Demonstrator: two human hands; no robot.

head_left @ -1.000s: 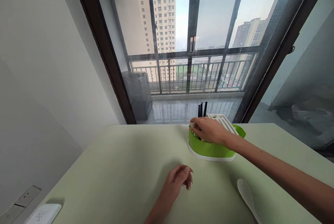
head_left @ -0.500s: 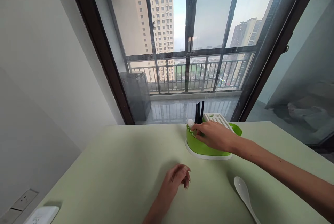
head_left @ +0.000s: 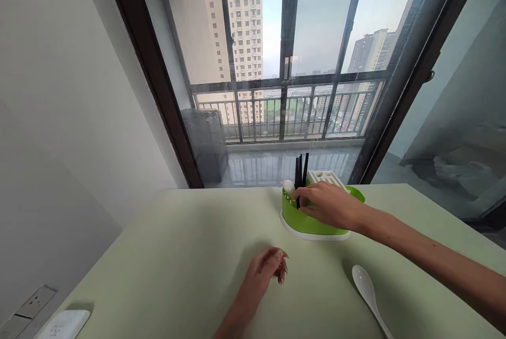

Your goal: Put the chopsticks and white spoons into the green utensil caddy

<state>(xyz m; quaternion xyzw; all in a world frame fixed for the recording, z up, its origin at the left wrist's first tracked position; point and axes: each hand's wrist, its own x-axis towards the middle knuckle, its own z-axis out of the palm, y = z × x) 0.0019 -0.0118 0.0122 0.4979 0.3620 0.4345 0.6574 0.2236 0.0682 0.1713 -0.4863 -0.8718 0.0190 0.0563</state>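
One pale green desk (head_left: 177, 254) fills the lower half of the view, set against one tall sliding glass door (head_left: 284, 65) that looks out on a balcony railing and high-rise blocks.

On the far side of the desk stands one green cutlery holder (head_left: 306, 220) on a white base, with one white slotted insert (head_left: 324, 176) across its top. Black chopsticks (head_left: 300, 170) stand upright in its left end; three or four tips show, and the exact count is hard to tell. One small white rounded piece (head_left: 288, 186), maybe a spoon end, sits at the holder's left rim just beside them.

Two hands are in view, both the person's own. The right hand (head_left: 326, 203) reaches over the holder, fingers curled around the lower part of the chopsticks; whether it truly grips them or only touches them cannot be told. The left hand (head_left: 269, 268) rests on the desk near the middle, fingers loosely bent, holding nothing.

One white spoon (head_left: 367, 294) lies flat on the desk under the right forearm, well apart from the holder. One white flat object (head_left: 63, 324) lies at the desk's near-left corner, and one wall socket (head_left: 35, 301) sits on the wall just beside it.
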